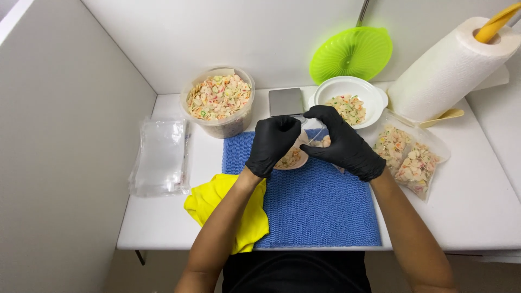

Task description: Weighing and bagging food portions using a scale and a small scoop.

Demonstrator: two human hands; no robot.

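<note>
White bench point(467, 217) carries a blue mat point(315, 206) at its near edge, with a yellow cloth point(217, 201) hanging over the near-left edge. Mid-mat, the left hand point(271, 144) and right hand point(342, 144), both black-gloved, pinch closed on a small clear bag point(320, 140) above a small bowl point(290, 159) of coloured pasta shells. A slipped pinch would likely scatter shells onto the mat. Farther back stand a full tub point(218, 100), a white bowl point(374, 97) and filled bags point(407, 154).

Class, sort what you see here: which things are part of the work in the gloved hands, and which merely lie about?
In use: left hand, right hand, clear plastic bag of coloured pasta shells, small bowl, round tub of shells.
Lying about: yellow cloth, paper towel roll, green plastic lid.
</note>
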